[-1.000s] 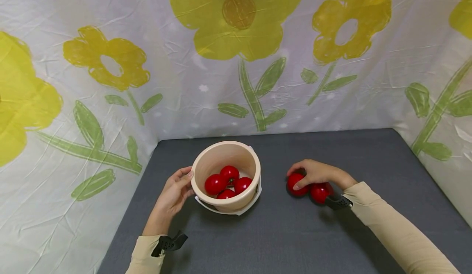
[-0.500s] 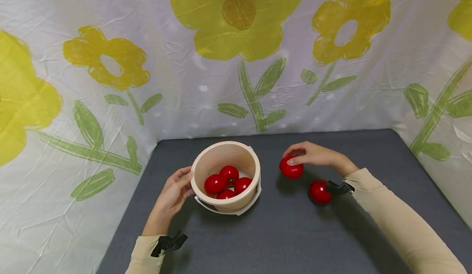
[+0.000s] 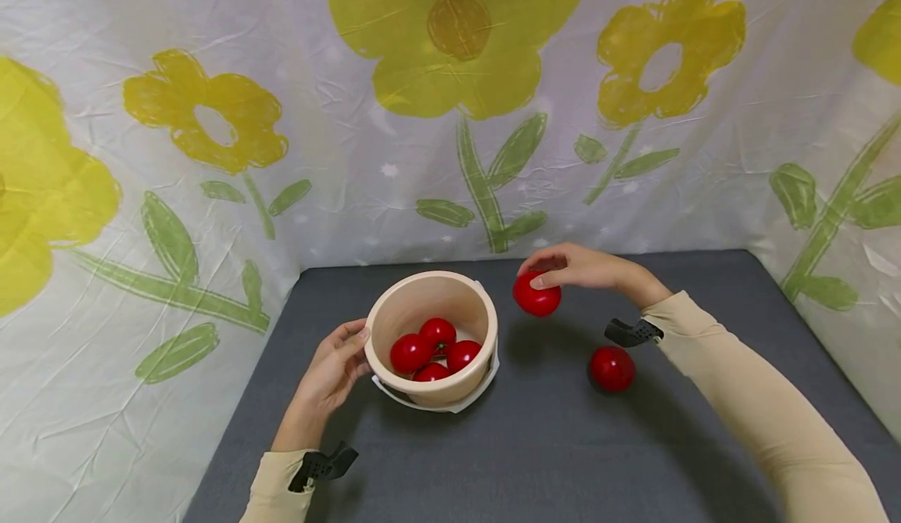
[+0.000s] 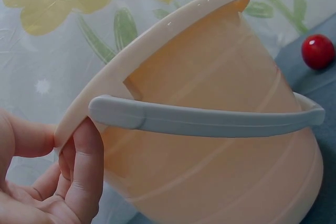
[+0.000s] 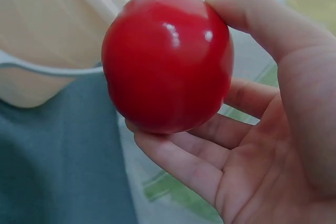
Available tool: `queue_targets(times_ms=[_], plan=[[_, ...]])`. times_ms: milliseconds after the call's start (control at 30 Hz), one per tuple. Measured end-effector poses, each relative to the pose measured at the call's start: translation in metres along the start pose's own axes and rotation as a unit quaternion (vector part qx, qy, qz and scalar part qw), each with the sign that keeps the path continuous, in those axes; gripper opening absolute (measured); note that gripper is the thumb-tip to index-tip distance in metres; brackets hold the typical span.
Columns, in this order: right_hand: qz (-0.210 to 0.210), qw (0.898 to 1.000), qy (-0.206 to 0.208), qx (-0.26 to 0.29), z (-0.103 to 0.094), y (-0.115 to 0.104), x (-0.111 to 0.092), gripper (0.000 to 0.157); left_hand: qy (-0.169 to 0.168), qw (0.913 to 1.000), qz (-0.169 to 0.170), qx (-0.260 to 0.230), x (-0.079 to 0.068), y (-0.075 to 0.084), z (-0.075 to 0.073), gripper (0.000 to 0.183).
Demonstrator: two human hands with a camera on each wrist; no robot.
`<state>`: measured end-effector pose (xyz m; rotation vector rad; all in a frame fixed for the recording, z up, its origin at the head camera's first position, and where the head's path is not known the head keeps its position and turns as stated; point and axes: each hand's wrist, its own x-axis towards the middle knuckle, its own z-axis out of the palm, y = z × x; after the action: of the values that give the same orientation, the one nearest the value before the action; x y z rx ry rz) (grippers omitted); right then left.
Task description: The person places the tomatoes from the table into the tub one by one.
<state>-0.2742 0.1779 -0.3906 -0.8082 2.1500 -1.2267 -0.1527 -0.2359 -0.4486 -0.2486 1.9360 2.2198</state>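
Note:
A cream bucket (image 3: 432,288) stands on the table with several red tomatoes (image 3: 411,352) inside. My left hand (image 3: 331,370) pinches the bucket's rim on its left side; in the left wrist view the thumb (image 4: 32,137) lies outside the far face of the rim and the white handle (image 4: 210,120) hangs down along the wall. To the right of the bucket, my right hand (image 3: 584,266) holds a tomato (image 3: 536,295) above the table between thumb and fingers. The right wrist view shows this tomato (image 5: 168,61) up close, its underside resting against the fingers.
Another tomato (image 3: 612,368) lies on the dark grey table (image 3: 535,453) below the right wrist. Behind the table hangs a white cloth (image 3: 338,155) printed with yellow flowers. Black straps (image 3: 633,332) sit on both wrists.
My right hand has lifted one tomato off the table and carried it up and leftward, closer to the bucket. The other tomato stays put. My left hand keeps its place on the rim.

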Motion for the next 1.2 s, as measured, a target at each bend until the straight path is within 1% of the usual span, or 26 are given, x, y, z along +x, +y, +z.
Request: queue_targets(times_ms=[167,267,367,533,733,967,1200], plan=[[-0.015,1.000,-0.006,-0.014,-0.001,-0.016,0.010,0.037,-0.001,1.0000,-0.001,-0.001,0.000,0.000,0.001,0.039],[-0.022,0.999,-0.019,-0.019,0.000,-0.026,0.016,0.039,-0.001,1.0000,0.000,-0.002,0.000,0.000,0.001,0.039],[-0.039,0.998,-0.033,-0.025,0.002,-0.037,0.024,0.040,-0.001,1.0000,0.001,0.000,0.000,0.000,0.000,0.039],[-0.063,0.996,-0.056,-0.032,0.005,-0.051,0.040,0.039,0.003,1.0000,0.000,0.002,0.000,-0.001,-0.001,0.039],[-0.074,0.992,-0.083,-0.055,0.013,-0.068,0.061,0.041,0.005,1.0000,0.002,0.000,0.000,-0.002,-0.001,0.039],[-0.091,0.986,-0.104,-0.089,0.024,-0.079,0.084,0.043,-0.001,0.9999,0.010,-0.006,0.000,-0.003,-0.001,0.039],[-0.108,0.981,-0.128,-0.099,0.036,-0.088,0.106,0.046,-0.004,0.9999,0.010,-0.008,-0.001,-0.001,0.000,0.037]])
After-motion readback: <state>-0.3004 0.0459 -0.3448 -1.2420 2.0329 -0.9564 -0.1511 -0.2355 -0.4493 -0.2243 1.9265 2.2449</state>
